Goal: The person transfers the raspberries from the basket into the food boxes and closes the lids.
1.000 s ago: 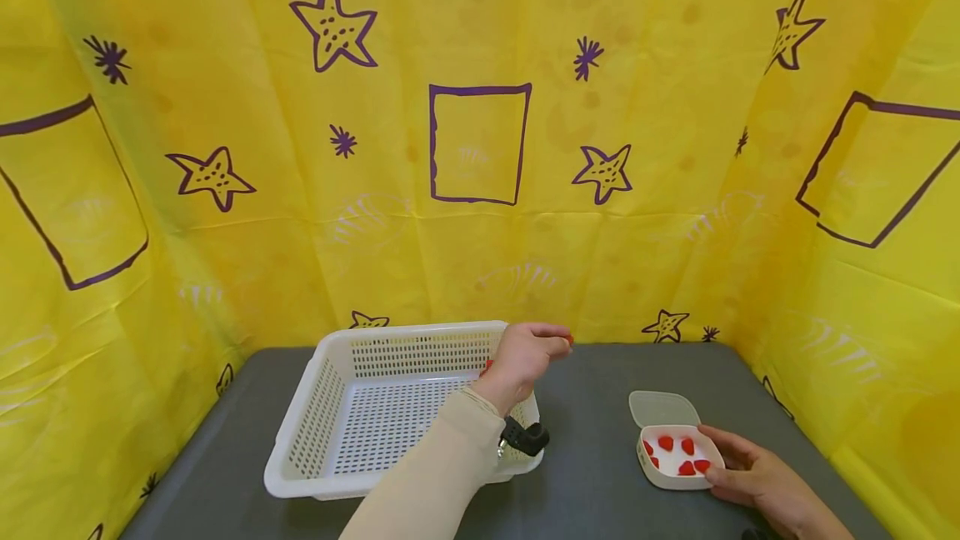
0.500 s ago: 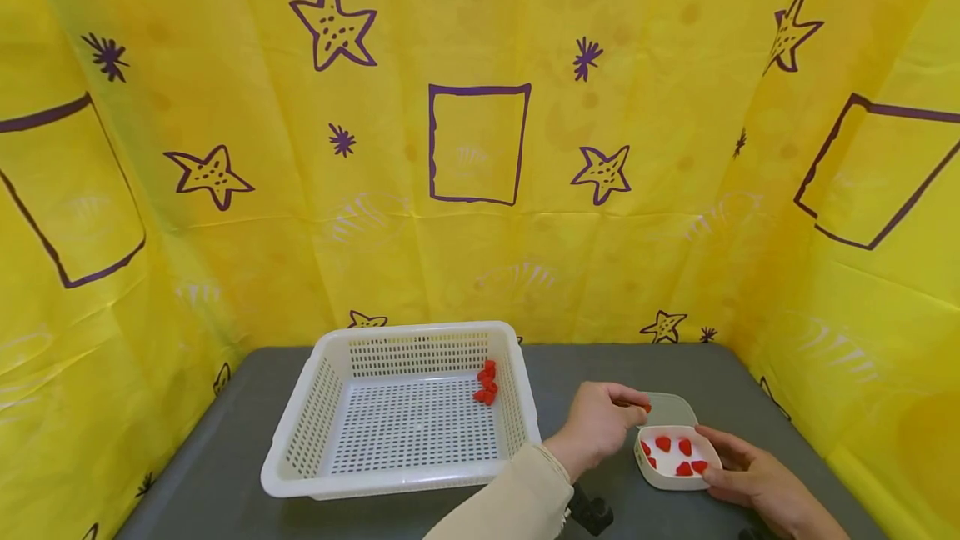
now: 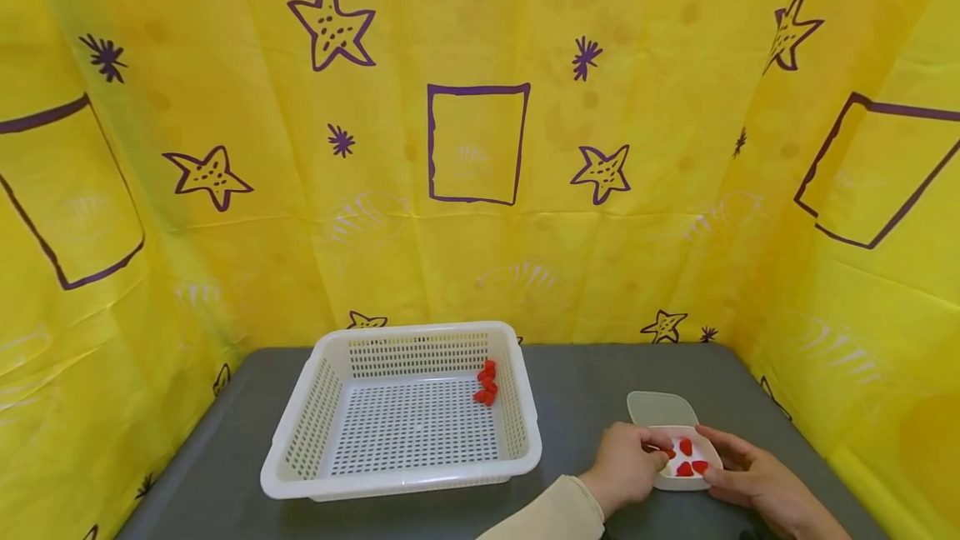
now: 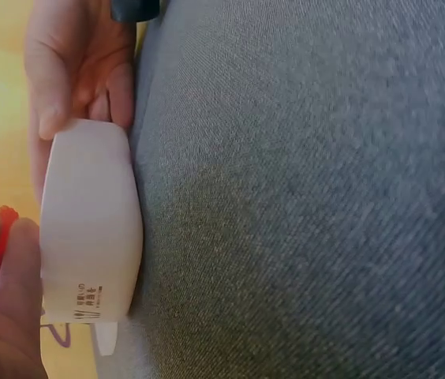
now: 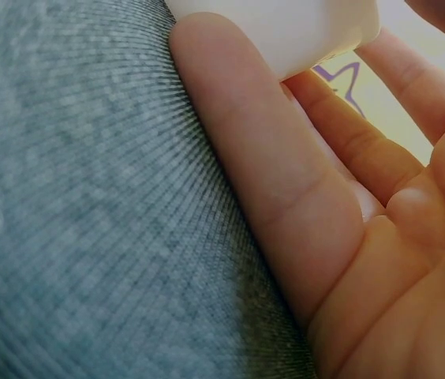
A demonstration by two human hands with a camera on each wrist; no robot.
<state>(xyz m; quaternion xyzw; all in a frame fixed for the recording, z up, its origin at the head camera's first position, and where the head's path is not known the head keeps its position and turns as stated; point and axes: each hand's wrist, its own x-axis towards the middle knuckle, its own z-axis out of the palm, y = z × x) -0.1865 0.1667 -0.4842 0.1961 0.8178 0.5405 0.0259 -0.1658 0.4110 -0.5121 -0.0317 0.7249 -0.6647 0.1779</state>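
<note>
Grey tabletop (image 3: 581, 394) before a yellow star-printed curtain (image 3: 480, 257)
Toward its right edge, the left hand (image 3: 625, 467) pinches a red piece (image 4: 4, 227) over the white box (image 3: 681, 484), whose side the right hand (image 3: 765, 480) grips.

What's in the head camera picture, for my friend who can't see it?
A person's left hand pinches a red piece at an open white box, which the right hand holds. More red pieces lie in a white basket to the left, on a gray table before a yellow starry curtain.
</note>
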